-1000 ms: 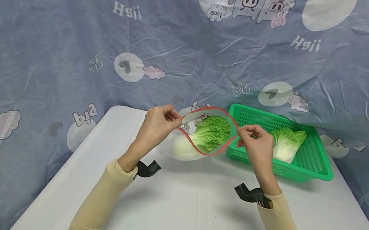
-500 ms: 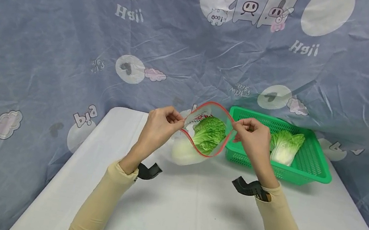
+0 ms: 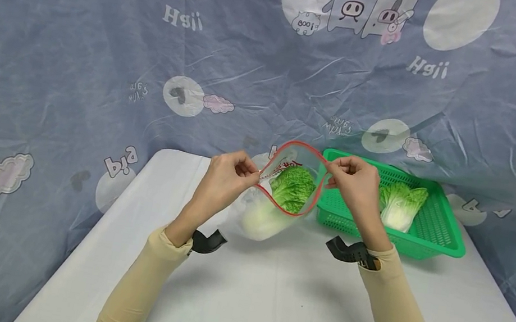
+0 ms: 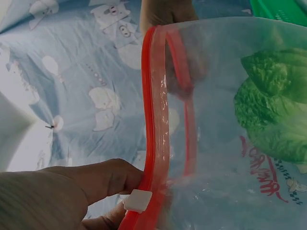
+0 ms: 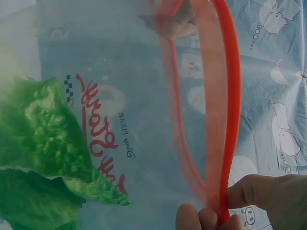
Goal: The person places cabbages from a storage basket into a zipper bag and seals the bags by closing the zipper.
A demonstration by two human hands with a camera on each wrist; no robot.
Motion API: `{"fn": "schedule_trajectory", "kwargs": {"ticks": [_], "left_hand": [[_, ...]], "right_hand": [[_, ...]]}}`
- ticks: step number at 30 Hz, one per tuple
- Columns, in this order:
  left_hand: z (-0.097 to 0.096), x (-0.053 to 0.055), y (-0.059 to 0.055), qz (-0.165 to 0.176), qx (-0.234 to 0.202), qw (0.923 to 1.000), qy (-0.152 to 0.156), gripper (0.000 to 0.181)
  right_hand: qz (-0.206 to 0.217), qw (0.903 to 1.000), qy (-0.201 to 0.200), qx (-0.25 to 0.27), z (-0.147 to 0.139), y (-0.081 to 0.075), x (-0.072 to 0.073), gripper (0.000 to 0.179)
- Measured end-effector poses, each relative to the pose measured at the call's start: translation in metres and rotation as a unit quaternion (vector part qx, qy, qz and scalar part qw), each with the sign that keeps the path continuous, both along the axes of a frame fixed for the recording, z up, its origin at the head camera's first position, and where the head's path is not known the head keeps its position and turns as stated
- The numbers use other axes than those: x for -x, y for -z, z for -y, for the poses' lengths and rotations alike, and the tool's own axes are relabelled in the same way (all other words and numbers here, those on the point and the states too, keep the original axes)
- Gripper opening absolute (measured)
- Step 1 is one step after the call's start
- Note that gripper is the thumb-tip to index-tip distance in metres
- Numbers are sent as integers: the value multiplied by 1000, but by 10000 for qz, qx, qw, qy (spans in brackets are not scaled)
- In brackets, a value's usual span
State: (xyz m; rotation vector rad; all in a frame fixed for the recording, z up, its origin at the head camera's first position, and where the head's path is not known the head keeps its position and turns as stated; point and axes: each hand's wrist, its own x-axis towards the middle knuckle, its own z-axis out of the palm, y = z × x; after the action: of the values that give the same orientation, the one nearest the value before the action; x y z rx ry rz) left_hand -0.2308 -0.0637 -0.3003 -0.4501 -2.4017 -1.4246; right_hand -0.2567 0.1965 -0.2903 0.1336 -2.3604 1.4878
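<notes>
A clear zip bag (image 3: 255,206) with a red-edged mouth hangs between my two hands, its mouth spread wide. Inside it lies a napa cabbage (image 3: 293,187), leafy green end toward the opening and white base lower left. My left hand (image 3: 231,175) pinches the left side of the red rim. In the left wrist view a white slider (image 4: 138,200) sits on the rim right at my left fingers. My right hand (image 3: 355,183) pinches the opposite side of the rim between thumb and fingers. Red lettering (image 5: 103,139) shows on the bag's wall in the right wrist view.
Behind my right hand stands a green perforated basket (image 3: 441,229) with another napa cabbage (image 3: 401,208) in it. A white-covered table (image 3: 264,310) lies under everything. A patterned grey-blue cloth (image 3: 254,58) hangs at the back and sides.
My right hand has shifted left and up, narrowing the bag's mouth. The bag's mouth tilts more, and the cabbage inside has sunk lower, its white base dropping.
</notes>
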Motion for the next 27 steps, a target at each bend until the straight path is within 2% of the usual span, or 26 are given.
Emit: {"fn": "schedule_trajectory", "kwargs": {"ticks": [5, 8, 10, 12, 15, 18, 23, 27], "left_hand": [[-4, 4, 3, 255, 346, 9990, 122, 6], [-2, 4, 3, 598, 636, 9955, 357, 3], [0, 4, 2, 994, 848, 9893, 649, 13], [3, 6, 3, 1400, 996, 9799, 1015, 22], [6, 15, 7, 1788, 996, 9669, 1524, 29], [7, 29, 14, 1844, 638, 9653, 1735, 26], [4, 50, 26, 1739, -530, 9707, 1570, 22], [-1, 60, 32, 1591, -1472, 9651, 1469, 18]], "right_hand": [[199, 9995, -111, -239, -2, 7, 4, 24], [286, 9991, -168, -267, -3, 12, 3, 23], [273, 9987, -265, -346, -3, 15, 3, 23], [222, 9979, -376, -475, -4, 18, 3, 21], [99, 9955, -595, -724, -5, 23, 4, 20], [-45, 9937, -740, -842, -7, 28, 4, 18], [-314, 9930, -789, -827, -7, 33, 4, 16], [-424, 9929, -792, -776, -7, 35, 6, 19]]}}
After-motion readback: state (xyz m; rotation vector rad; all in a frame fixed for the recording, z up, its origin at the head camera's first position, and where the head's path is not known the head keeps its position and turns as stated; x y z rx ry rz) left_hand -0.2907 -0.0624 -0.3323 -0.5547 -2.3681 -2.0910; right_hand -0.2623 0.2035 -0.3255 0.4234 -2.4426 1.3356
